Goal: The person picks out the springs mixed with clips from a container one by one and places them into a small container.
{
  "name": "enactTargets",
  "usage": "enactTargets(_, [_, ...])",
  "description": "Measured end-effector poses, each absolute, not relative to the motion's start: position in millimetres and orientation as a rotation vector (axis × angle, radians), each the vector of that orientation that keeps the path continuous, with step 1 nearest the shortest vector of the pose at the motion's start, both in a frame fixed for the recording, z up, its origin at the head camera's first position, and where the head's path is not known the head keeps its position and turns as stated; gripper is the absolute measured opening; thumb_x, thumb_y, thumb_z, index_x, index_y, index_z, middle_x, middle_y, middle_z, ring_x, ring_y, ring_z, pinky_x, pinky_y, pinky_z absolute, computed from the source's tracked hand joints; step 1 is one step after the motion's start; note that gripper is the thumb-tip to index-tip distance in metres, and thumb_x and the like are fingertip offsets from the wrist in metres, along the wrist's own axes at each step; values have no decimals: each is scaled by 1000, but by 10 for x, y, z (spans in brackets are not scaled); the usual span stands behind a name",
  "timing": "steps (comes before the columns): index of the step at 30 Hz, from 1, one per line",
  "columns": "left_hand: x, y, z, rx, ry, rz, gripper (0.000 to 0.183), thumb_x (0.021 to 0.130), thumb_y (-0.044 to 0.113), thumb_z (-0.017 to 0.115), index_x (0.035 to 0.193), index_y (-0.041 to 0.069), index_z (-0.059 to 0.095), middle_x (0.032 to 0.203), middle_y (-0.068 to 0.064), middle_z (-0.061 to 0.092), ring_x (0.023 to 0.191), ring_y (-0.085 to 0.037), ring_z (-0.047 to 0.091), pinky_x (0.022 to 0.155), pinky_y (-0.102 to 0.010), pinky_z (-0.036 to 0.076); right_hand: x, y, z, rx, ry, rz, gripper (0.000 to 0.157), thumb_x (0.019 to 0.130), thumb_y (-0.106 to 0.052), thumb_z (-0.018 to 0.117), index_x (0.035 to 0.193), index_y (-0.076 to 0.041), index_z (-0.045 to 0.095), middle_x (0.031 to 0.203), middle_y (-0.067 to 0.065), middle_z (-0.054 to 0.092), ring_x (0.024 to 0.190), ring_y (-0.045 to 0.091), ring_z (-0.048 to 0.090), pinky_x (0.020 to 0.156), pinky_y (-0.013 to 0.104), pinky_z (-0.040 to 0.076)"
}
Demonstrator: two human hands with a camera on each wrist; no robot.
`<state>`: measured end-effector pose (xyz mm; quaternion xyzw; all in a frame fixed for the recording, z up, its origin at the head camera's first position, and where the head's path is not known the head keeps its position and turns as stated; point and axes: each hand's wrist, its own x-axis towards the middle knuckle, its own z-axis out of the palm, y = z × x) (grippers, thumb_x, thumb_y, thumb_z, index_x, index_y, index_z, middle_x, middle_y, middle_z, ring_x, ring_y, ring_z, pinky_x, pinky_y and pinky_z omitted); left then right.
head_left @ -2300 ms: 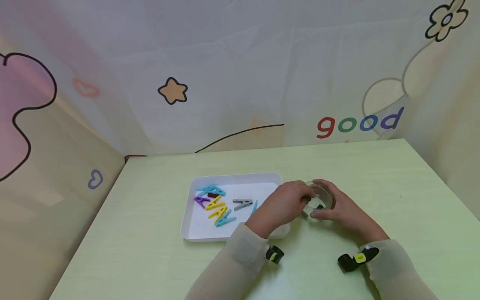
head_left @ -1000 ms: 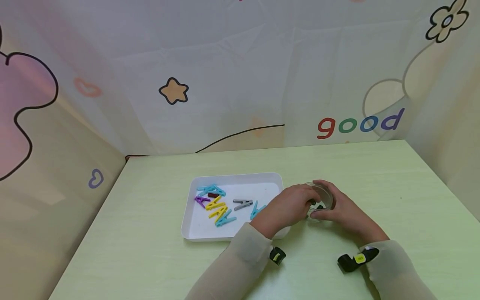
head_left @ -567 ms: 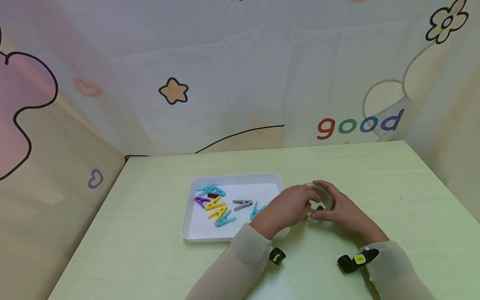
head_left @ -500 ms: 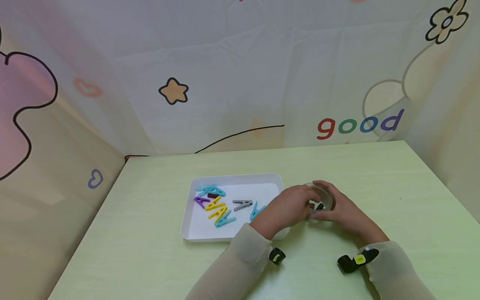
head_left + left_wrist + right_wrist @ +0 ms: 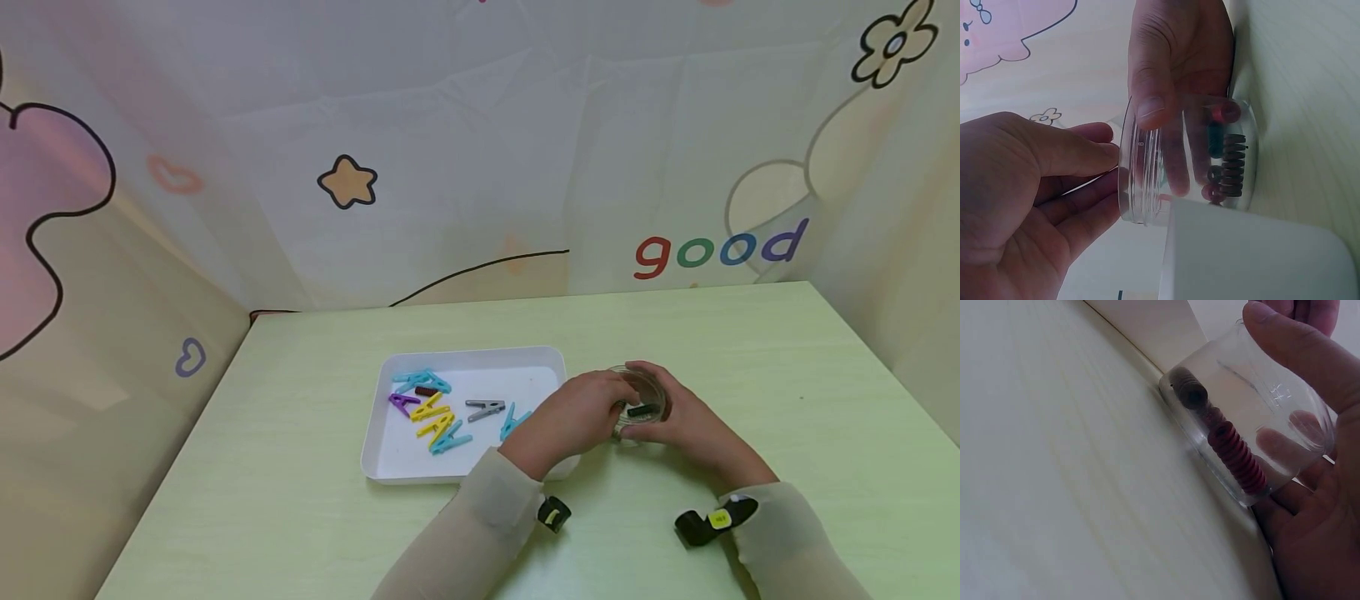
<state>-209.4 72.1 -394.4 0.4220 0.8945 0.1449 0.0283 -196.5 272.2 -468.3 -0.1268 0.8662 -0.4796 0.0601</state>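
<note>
A clear round jar (image 5: 649, 388) stands on the table to the right of the white tray. My right hand (image 5: 686, 423) grips it, thumb on the near side and fingers round the far side. Several small coil springs lie at the bottom: a dark one (image 5: 643, 410), a brown one (image 5: 1233, 165) and a teal one (image 5: 1215, 139) among them, and a red one (image 5: 1238, 459) in the right wrist view. My left hand (image 5: 573, 412) is at the jar's mouth, thumb and loosely bent fingers beside the rim. Nothing shows between those fingers.
The white tray (image 5: 382, 460) holds clothespins: light blue (image 5: 452, 438), yellow (image 5: 437, 425), purple (image 5: 403, 402) and grey (image 5: 486, 406). A dark brown spring (image 5: 426, 391) lies among them. My left forearm crosses the tray's near right corner. A printed curtain (image 5: 480, 167) hangs behind the table.
My left hand has shifted slightly right over the jar's mouth and let go of a dark spring, which now lies in the jar. My right hand has kept its hold on the jar.
</note>
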Motion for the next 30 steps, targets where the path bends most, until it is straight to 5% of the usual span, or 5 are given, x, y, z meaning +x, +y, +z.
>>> enactTargets(4, [-2090, 709, -3945, 1301, 2756, 454, 30, 96, 7, 52, 117, 20, 69, 116, 11, 66, 106, -3, 58, 92, -13, 44, -1957, 2721, -4671, -364, 2612, -1448, 91, 80, -38, 78, 151, -21, 23, 152, 7, 40, 138, 29, 41, 104, 41, 41])
enactTargets(15, [-2066, 659, -3918, 1344, 2775, 442, 32, 96, 7, 52, 123, 19, 68, 120, 9, 66, 114, -5, 58, 98, -14, 43, -1964, 2719, -4685, -365, 2584, -1485, 92, 80, -37, 78, 151, -20, 23, 154, 10, 37, 140, 33, 37, 107, 56, 36])
enactTargets(24, [-2049, 620, -3900, 1328, 2784, 480, 32, 97, 8, 52, 123, 18, 68, 120, 8, 66, 113, -6, 59, 97, -14, 44, -1962, 2727, -4683, -361, 2605, -1454, 90, 79, -39, 78, 150, -22, 24, 154, 9, 37, 141, 32, 37, 96, 13, 37])
enactTargets(30, [-2048, 592, -3905, 1352, 2781, 500, 28, 96, 7, 53, 116, 17, 70, 111, 7, 67, 100, -4, 58, 86, -11, 44, -1956, 2710, -4649, -389, 2578, -1478, 90, 81, -35, 77, 151, -19, 23, 154, 14, 35, 142, 36, 34, 92, 8, 38])
